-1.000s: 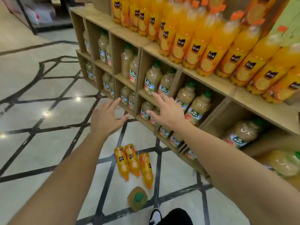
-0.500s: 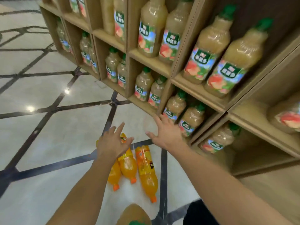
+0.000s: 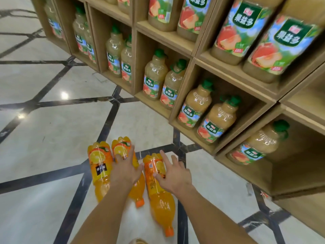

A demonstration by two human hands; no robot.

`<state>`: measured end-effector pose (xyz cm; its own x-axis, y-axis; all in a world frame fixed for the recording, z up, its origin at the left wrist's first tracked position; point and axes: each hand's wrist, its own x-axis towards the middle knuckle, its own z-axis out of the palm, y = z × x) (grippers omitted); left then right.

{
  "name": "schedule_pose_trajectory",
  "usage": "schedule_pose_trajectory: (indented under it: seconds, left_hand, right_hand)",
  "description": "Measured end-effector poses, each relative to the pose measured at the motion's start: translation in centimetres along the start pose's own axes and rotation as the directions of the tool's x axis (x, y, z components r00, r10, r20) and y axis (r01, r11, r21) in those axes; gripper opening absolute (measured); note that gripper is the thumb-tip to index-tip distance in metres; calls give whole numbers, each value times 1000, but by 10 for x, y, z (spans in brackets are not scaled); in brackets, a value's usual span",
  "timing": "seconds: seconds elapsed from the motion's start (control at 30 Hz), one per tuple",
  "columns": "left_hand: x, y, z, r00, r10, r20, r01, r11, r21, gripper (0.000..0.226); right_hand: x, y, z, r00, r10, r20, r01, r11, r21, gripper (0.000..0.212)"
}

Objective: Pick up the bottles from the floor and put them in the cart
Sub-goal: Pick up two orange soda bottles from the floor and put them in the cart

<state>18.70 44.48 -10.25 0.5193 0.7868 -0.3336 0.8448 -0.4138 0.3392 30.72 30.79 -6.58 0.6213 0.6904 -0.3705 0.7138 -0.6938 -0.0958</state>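
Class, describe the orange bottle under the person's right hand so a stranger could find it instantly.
Start at the wooden shelf unit of green-capped juice. On the floor before it lie three orange bottles, caps toward the camera. Yours, the rightmost bottle, lies apart from the touching pair, nearest the shelf, under the right hand.

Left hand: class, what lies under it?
The left hand covers the middle orange bottle lying on the floor. That bottle's label middle is hidden; whether the fingers touch it is unclear.

Bare forearms, left hand point(image 3: 125, 170), right hand point(image 3: 173, 178), sleeveless.
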Motion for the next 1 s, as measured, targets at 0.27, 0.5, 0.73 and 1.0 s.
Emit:
schedule_pose_trajectory:
  seconds: [0.27, 0.5, 0.73, 1.0]
  left_hand:
    - [19, 16, 28, 994, -92, -57, 105, 948, 299, 89]
    - [16, 20, 44, 981, -178, -74, 191, 950, 246, 98]
    - [15, 9, 48, 969, -243, -51, 238, 968, -82, 107]
    - [-1, -6, 30, 973, -225, -48, 208, 950, -234, 98]
  right_hand:
    - [5, -3, 49, 976, 50, 212, -89, 980, 178, 105]
    - [4, -16, 67, 967, 52, 248, -127, 946, 297, 130]
    - [6, -15, 69, 970, 102, 222, -175, 924, 341, 128]
    - [6, -6, 50, 985, 78, 155, -125, 939, 321, 121]
